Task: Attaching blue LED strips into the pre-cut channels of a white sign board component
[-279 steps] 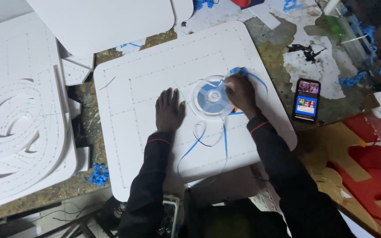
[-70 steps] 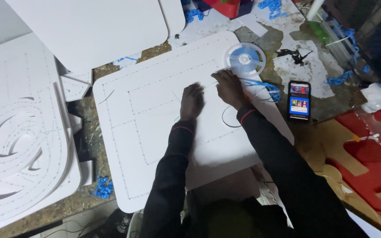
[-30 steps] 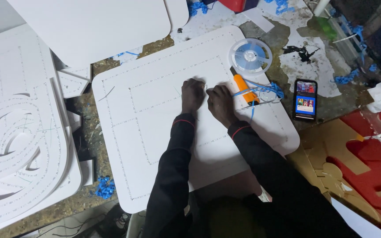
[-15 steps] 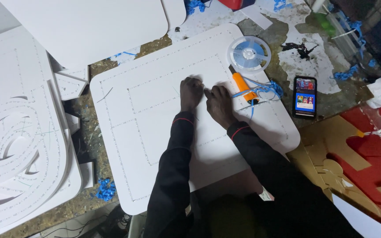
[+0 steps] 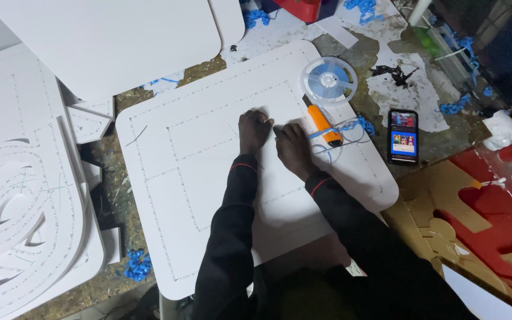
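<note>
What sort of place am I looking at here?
Probably a sign-making or craft workshop: white foam boards with dotted cut lines, a reel of strip, an orange utility knife and blue scraps on a worn bench.

Matt white foam board (image 5: pixel 208 178) at centre frame; glossy clear plastic reel (image 5: pixel 329 80) upper right; smooth orange plastic cutter (image 5: pixel 324 125) beside it

A worn, stained workbench top (image 5: pixel 386 56) fills the view, mottled grey-brown and littered with blue scraps (image 5: pixel 137 265). Large white foam sheets (image 5: pixel 108 35) lie stacked at the far left. At lower right, red and tan cut-out cardboard panels (image 5: pixel 475 207). Light is dim and cool.
</note>
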